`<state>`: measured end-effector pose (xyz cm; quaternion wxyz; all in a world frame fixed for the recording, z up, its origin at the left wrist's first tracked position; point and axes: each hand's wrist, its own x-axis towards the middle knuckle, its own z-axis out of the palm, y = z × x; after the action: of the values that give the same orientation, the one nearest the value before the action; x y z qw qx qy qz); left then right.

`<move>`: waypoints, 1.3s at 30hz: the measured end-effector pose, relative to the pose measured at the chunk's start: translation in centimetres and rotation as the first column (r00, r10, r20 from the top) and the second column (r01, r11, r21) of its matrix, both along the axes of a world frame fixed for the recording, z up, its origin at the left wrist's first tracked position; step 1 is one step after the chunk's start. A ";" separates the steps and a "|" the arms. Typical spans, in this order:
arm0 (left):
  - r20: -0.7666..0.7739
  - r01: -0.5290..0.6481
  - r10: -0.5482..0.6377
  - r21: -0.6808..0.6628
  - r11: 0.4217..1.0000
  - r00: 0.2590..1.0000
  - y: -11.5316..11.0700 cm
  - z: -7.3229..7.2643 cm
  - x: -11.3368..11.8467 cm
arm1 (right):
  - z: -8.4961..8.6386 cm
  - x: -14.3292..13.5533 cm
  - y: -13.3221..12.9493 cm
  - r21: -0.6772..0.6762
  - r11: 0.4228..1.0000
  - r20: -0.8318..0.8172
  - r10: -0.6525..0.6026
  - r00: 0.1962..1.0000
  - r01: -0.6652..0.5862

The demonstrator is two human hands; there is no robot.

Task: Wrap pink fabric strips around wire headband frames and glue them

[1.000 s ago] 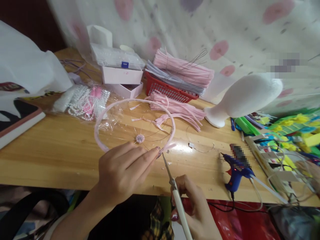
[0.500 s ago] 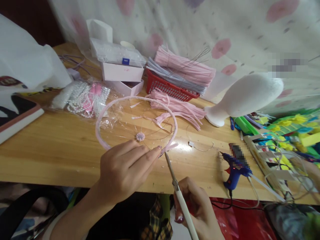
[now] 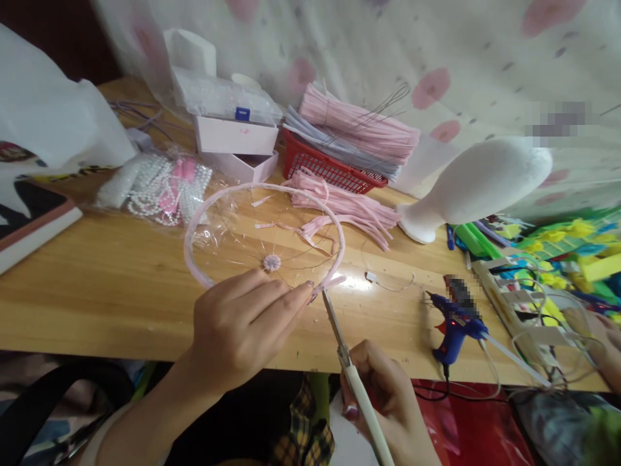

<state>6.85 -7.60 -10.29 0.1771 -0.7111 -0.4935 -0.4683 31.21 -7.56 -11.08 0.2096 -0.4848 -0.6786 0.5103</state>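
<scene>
My left hand (image 3: pixel 245 317) is closed on the near edge of a hoop (image 3: pixel 189 244) wrapped in pale pink material. Thin wires run across the hoop's inside to a small round pinkish centrepiece (image 3: pixel 272 263). A short pink strip end (image 3: pixel 334 282) sticks out to the right of my left fingertips. My right hand (image 3: pixel 385 395) grips white-handled scissors (image 3: pixel 361 401); their narrow metal tips point up and touch or nearly touch the hoop beside that strip. Whether the blades are parted is too small to tell.
Behind the hoop lie pink strips (image 3: pixel 339 197) and a red basket (image 3: pixel 334 169) of pink and grey bundles. Bagged pearl strands (image 3: pixel 160 188) lie left. To the right are a blue glue gun (image 3: pixel 453 330), its cord, a white mannequin head (image 3: pixel 485 184), and another person's hand (image 3: pixel 601 343).
The scissor tips have shifted slightly up and right along the hoop's edge. My left hand keeps its hold. The other person's hand at the far right has moved a little.
</scene>
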 end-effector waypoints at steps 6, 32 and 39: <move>0.005 0.003 -0.003 0.003 1.000 1.000 -0.2 -0.1 -0.2 | 0.2 0.0 0.2 0.023 1.000 0.011 0.015 1.000 -0.015; -0.015 0.021 -0.021 0.014 1.000 1.000 0.2 0.3 0.0 | -1.7 -1.1 0.5 -0.041 0.997 -0.103 0.056 0.993 -0.060; 0.045 0.057 -0.057 -0.002 0.998 0.997 0.2 0.5 0.6 | -2.4 -1.6 0.5 0.232 0.972 -0.097 -0.011 0.995 0.033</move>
<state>7.45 -7.42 -9.83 0.1514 -0.7145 -0.4777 -0.4882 29.56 -7.11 -13.45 0.3028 -0.4395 -0.7177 0.4474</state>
